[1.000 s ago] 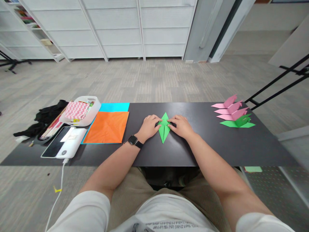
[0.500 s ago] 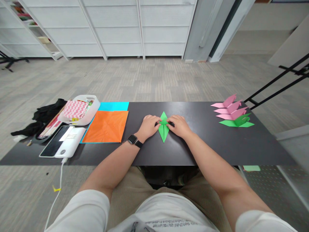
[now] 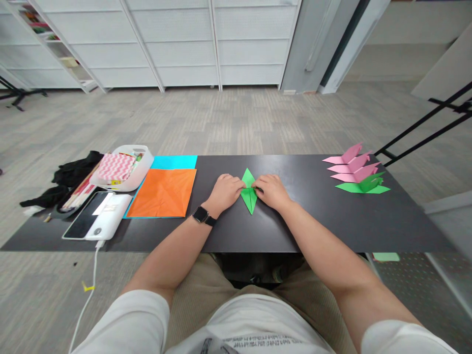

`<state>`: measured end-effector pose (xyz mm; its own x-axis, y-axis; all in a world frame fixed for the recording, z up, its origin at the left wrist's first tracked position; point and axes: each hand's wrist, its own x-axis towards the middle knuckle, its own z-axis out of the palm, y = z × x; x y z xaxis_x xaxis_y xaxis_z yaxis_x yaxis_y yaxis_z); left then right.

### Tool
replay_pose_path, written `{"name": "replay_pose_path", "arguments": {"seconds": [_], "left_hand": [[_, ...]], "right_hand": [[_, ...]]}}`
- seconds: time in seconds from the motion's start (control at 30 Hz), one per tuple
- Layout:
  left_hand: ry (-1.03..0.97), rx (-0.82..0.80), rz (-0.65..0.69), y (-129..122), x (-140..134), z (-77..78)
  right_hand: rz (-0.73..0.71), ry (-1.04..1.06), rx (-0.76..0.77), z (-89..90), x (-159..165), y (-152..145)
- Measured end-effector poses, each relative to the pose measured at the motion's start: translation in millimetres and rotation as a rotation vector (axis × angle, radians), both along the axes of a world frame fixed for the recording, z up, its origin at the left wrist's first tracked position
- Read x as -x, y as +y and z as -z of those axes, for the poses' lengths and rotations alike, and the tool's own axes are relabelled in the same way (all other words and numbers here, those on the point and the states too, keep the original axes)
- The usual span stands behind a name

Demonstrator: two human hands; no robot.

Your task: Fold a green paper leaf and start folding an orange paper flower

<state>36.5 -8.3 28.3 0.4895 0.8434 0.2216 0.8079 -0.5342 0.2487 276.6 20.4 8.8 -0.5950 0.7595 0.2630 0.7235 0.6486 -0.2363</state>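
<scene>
A green folded paper point(image 3: 250, 200), diamond-shaped with a crease down its lower half, lies on the dark table in front of me. My left hand point(image 3: 227, 192) grips its left corner, fingers curled and pressed together. On the opposite side my right hand point(image 3: 272, 191) pinches the right corner. Both hands rest on the tabletop, and the fingertips partly hide the paper's side corners. The upper and lower points of the diamond stick out between the hands.
Pink folded paper birds point(image 3: 354, 169) and a green one point(image 3: 365, 186) stand at the right. To the left lie orange paper point(image 3: 162, 192), blue paper point(image 3: 175, 162), a white basket point(image 3: 142, 169), a phone point(image 3: 86, 221), a white power bank point(image 3: 110, 216) and black cloth point(image 3: 75, 169).
The green paper has turned slightly, its top point tipping to the left. Both hands keep hold of its sides, with small shifts of the fingers.
</scene>
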Motion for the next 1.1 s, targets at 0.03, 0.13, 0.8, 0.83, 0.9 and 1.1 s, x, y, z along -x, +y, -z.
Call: {"name": "replay_pose_path", "arguments": {"seconds": [0.03,0.13,0.8,0.83,0.9,1.1], "left_hand": [[0.006,0.002,0.016,-1,1,-0.7],[0.007,-0.003,0.036,-4,4,-1.6],[0.132,-0.061,-0.06,-16,-15,-3.3],[0.136,-0.059,-0.062,-16,-15,-3.0],[0.138,-0.054,-0.065,-16,-15,-2.7],[0.142,-0.028,-0.082,-18,-18,-6.3]], "right_hand": [[-0.007,0.003,0.005,-0.8,-2,-1],[-0.031,0.016,0.025,-4.1,-6,-5],[0.037,-0.013,0.041,-4.4,0,-11],[0.04,-0.01,0.04,-4.7,-1,-11],[0.045,0.0,0.044,-5.3,-4,-9],[0.106,0.037,0.041,-5.9,-22,-2]]}}
